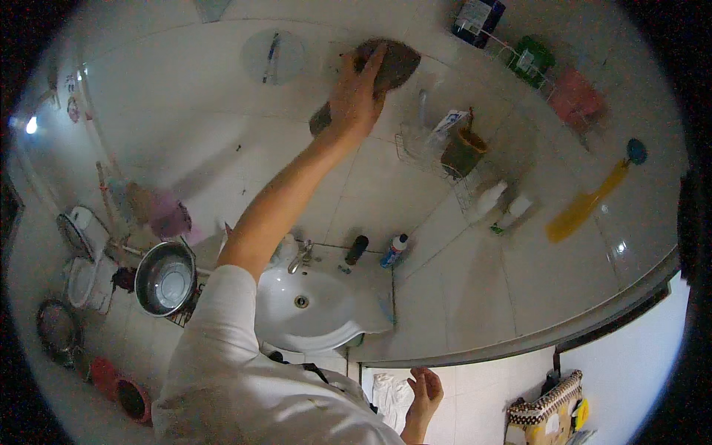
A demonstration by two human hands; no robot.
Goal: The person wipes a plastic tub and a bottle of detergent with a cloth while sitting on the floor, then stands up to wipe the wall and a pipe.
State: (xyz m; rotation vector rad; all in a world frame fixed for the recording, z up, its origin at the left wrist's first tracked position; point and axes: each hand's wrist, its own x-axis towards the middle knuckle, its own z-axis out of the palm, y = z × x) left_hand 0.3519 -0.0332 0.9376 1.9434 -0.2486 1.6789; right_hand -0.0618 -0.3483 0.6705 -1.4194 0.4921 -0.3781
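Observation:
My left arm reaches up across the view to the tiled wall [311, 183]. My left hand [356, 97] grips a dark, rounded, cloth-like thing [400, 64] against the wall. Another dark patch [319, 119] shows beside the wrist; whether it belongs to the same piece is unclear. Left of the hand is a round, clear disc [253, 58] with a slim dark stick [271, 51] across it. Low at the right, near the doorway, hangs my right hand [426, 385], its fingers loosely bent and nothing visible in them.
Below the arm sits a white washbasin [328, 300] with a metal tap [299, 258] and a blue-white bottle [394, 251]. A wire rack [409, 147] bears a brown cup [463, 156]. A yellow-handled brush [592, 203] hangs right; a steel basin [167, 281] stands left.

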